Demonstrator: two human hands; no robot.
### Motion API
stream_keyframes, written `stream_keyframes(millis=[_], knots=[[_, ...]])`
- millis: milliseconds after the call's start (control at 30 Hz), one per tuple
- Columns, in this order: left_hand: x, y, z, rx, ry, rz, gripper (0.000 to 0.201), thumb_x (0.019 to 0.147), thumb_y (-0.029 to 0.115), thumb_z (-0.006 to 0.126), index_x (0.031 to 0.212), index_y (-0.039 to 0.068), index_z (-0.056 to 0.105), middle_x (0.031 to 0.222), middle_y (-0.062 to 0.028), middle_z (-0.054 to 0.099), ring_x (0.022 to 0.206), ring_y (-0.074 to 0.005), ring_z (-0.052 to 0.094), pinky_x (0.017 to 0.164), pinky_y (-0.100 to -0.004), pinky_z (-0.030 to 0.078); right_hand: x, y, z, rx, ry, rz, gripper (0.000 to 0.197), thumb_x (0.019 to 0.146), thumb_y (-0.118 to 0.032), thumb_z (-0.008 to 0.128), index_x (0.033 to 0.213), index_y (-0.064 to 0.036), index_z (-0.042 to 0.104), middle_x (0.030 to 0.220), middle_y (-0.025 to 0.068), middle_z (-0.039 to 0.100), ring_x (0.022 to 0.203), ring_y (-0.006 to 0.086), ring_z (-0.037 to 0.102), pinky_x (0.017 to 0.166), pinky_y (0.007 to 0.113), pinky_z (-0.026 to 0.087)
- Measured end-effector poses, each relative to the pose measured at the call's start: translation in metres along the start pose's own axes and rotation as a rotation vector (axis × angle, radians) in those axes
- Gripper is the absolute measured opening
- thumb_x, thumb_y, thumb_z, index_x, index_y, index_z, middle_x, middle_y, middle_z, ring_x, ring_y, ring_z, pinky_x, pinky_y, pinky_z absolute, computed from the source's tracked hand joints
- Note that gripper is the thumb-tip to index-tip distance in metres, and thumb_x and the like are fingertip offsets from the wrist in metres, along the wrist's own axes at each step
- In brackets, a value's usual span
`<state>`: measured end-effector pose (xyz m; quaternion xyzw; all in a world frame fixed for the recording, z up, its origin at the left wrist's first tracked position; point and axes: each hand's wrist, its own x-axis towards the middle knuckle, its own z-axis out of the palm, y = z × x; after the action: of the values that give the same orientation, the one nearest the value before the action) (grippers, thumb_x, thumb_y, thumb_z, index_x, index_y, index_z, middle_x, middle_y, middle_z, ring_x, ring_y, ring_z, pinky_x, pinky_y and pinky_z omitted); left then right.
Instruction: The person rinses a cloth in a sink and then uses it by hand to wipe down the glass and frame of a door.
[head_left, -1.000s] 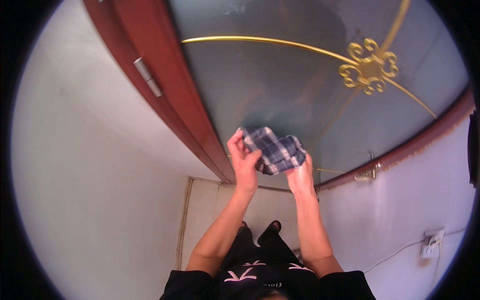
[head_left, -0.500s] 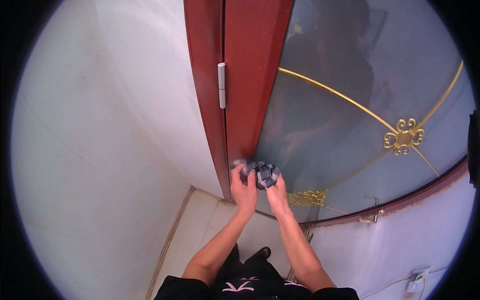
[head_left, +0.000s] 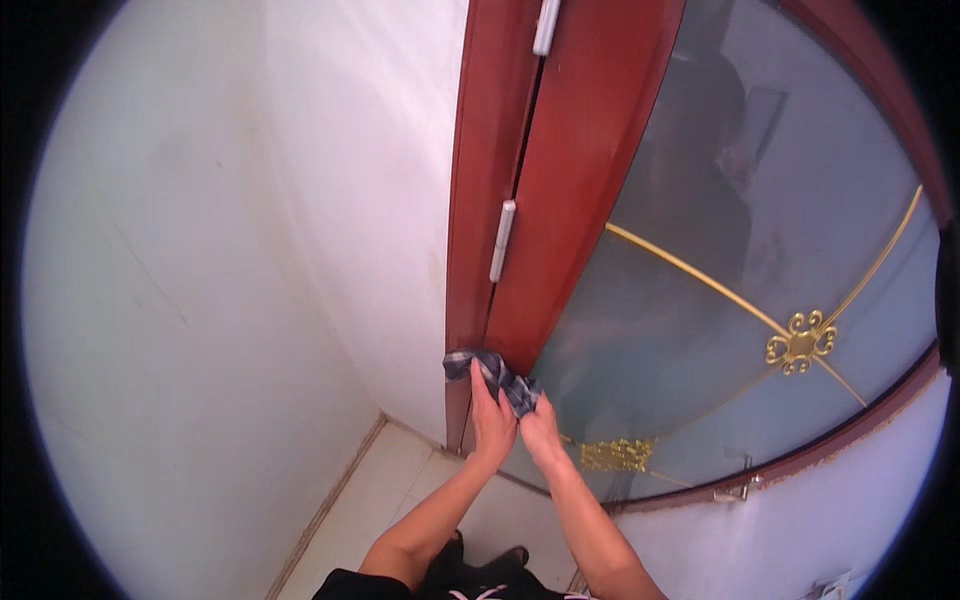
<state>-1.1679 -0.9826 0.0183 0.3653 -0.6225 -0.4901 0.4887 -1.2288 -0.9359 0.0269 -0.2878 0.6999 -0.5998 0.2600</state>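
Note:
A dark checked cloth (head_left: 512,388) lies against the lower part of the red door frame (head_left: 470,290), across the gap beside the door. My left hand (head_left: 492,428) holds its left part against the frame, with a finger stretched up over the fabric. The right end of the cloth is bunched in my right hand (head_left: 541,434), whose fingers are closed around it. Just right of the hands is the red door (head_left: 580,150) with its frosted glass panel (head_left: 650,330).
Metal hinges (head_left: 503,242) run along the door's gap. Gold ornaments (head_left: 800,343) decorate the glass, and a door handle (head_left: 738,488) sits at the far edge. A white wall (head_left: 350,200) stands close on the left. Pale floor tiles (head_left: 400,470) lie below.
The view has shifted, so the door appears farther right and lower. The cloth, bunched up earlier, is now spread out and reaches left across the frame, with my left hand against it.

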Motion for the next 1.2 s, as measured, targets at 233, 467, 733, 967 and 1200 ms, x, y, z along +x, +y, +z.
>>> stream_keyframes(millis=[233, 467, 733, 967, 1200], knots=[[0.108, 0.085, -0.017, 0.027, 0.223, 0.639, 0.055, 0.082, -0.005, 0.053, 0.133, -0.003, 0.033, 0.135, -0.0278, 0.035, 0.127, -0.0463, 0.032, 0.105, -0.0454, 0.028, -0.012, -0.091, -0.016, 0.013, -0.295, -0.259, 0.032, 0.093, -0.008, 0.043, 0.123, 0.0028, 0.047, 0.116, 0.0121, 0.057, 0.101, 0.0205, 0.059, 0.086, 0.032, 0.048], [0.204, 0.23, -0.041, 0.193, 0.225, 1.284, 0.061, 0.074, -0.007, 0.06, 0.131, 0.003, 0.041, 0.129, -0.0226, 0.045, 0.124, -0.0411, 0.039, 0.102, -0.045, 0.032, -0.026, -0.129, -0.014, 0.279, -0.28, -0.329, 0.03, 0.093, -0.009, 0.046, 0.12, 0.0029, 0.049, 0.114, 0.0152, 0.057, 0.097, 0.0225, 0.061, 0.081, 0.031, 0.05], [0.273, 0.392, -0.045, 0.062, 0.173, 1.381, 0.047, 0.089, 0.021, 0.05, 0.132, 0.007, 0.038, 0.13, -0.0207, 0.046, 0.126, -0.039, 0.036, 0.103, -0.0441, 0.029, -0.026, -0.125, 0.004, 0.375, -0.266, -0.253, 0.02, 0.094, -0.009, 0.044, 0.107, 0.0005, 0.057, 0.097, 0.011, 0.063, 0.083, 0.0196, 0.064, 0.073, 0.029, 0.05], [0.224, 0.381, 0.003, 0.424, 0.392, 1.624, 0.06, 0.081, 0.03, 0.057, 0.132, 0.005, 0.038, 0.127, -0.0215, 0.042, 0.121, -0.0394, 0.037, 0.104, -0.0484, 0.025, -0.032, -0.139, 0.021, 0.444, -0.206, -0.328, 0.018, 0.093, -0.009, 0.044, 0.104, 0.001, 0.056, 0.094, 0.0115, 0.064, 0.075, 0.0197, 0.065, 0.069, 0.029, 0.051], [0.147, 0.237, 0.027, 0.455, 0.149, 1.429, 0.064, 0.069, 0.02, 0.068, 0.129, 0.011, 0.046, 0.128, -0.0144, 0.041, 0.126, -0.0388, 0.032, 0.103, -0.0511, 0.024, -0.032, -0.137, 0.0, 0.368, 0.088, -0.385, 0.017, 0.093, -0.011, 0.044, 0.099, 0.0019, 0.054, 0.09, 0.0115, 0.062, 0.068, 0.0178, 0.063, 0.065, 0.027, 0.05]])
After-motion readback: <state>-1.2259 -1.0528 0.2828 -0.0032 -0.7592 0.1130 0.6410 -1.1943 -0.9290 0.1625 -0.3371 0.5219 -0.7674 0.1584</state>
